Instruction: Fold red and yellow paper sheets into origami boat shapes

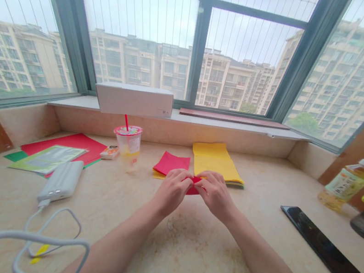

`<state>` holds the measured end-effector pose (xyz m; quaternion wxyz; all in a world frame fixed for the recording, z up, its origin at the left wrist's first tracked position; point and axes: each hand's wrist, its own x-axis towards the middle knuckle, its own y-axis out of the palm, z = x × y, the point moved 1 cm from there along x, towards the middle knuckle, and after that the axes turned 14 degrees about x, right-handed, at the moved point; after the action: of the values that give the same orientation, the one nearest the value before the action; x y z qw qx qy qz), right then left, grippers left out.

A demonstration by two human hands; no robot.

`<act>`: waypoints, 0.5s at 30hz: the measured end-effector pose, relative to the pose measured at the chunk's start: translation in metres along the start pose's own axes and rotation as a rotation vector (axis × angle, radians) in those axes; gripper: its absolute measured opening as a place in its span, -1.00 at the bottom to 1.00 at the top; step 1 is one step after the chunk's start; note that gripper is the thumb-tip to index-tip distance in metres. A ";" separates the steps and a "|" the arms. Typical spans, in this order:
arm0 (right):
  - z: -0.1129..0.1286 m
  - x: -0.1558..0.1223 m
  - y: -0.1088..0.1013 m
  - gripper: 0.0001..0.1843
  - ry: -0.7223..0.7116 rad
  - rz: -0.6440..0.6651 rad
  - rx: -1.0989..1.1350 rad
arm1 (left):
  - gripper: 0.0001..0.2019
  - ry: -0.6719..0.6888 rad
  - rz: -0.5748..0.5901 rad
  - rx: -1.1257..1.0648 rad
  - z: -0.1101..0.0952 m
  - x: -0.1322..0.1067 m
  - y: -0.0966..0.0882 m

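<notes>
Red paper piece point(193, 191) at mid-countertop point(191, 245) | left hand point(173, 186) pinches its left part, right hand point(213, 190) its right, fingertips close together, seemingly for fine control | red sheet point(173, 163) and yellow paper stack point(218, 161) lie just on the far side, likely for easy reach

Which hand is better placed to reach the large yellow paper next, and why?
Probably the right hand, nearer the large yellow paper; the left hand is nearer the red square sheet. Both hold the small red paper, so the right would first let go.
</notes>
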<state>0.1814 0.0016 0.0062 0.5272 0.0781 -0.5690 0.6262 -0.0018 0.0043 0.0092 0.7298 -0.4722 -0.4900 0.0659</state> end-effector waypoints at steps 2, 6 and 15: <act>0.000 0.000 0.000 -0.89 0.035 -0.012 0.006 | -0.87 0.001 0.007 -0.006 0.001 0.000 0.000; -0.002 -0.001 0.001 -0.93 0.091 -0.045 -0.003 | -0.88 -0.008 0.040 0.005 0.003 0.001 0.000; -0.004 -0.001 -0.001 -0.91 0.054 -0.031 -0.010 | -0.86 -0.007 0.044 -0.005 0.003 0.002 0.000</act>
<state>0.1848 0.0043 0.0053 0.5526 0.0674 -0.5563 0.6170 -0.0036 0.0072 0.0105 0.7252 -0.4845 -0.4823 0.0822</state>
